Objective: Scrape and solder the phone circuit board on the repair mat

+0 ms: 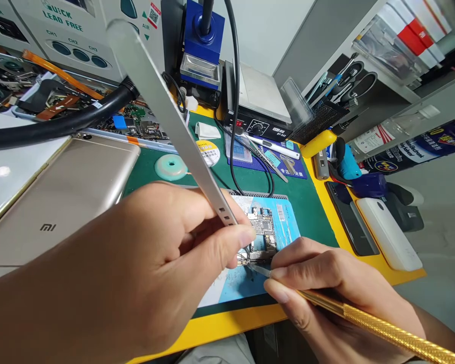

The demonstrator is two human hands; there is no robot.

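The left hand (174,247) lies nearest the camera, its fingers pinching a slotted silver tool (182,141) whose narrow end points down at a circuit board (264,225). The board rests on a blue spiral-bound pad (242,288), between the two hands, partly hidden by the left thumb. To its right, the right hand (337,288) grips a gold-handled tool (382,323) like a pen, directing its pale tip toward the board's lower edge. Both tool ends converge there; actual contact is too small to confirm. The step in hand appears to be fine two-tool work at that edge; the next move calls for steady fingers and light tip pressure. At far left lies a gold phone back (60,202) marked MI, below a black hose (68,124) and a soldering station (68,30) labelled LEAD FREE. A green mat (318,217) covers the middle of the yellow-edged tabletop (231,321). Behind stand a blue holder (202,45) and a black control unit (258,129); farther right are a mesh cup (314,119) of tools, a black phone (351,217), a white device (389,232) and a dark blue can (420,151).
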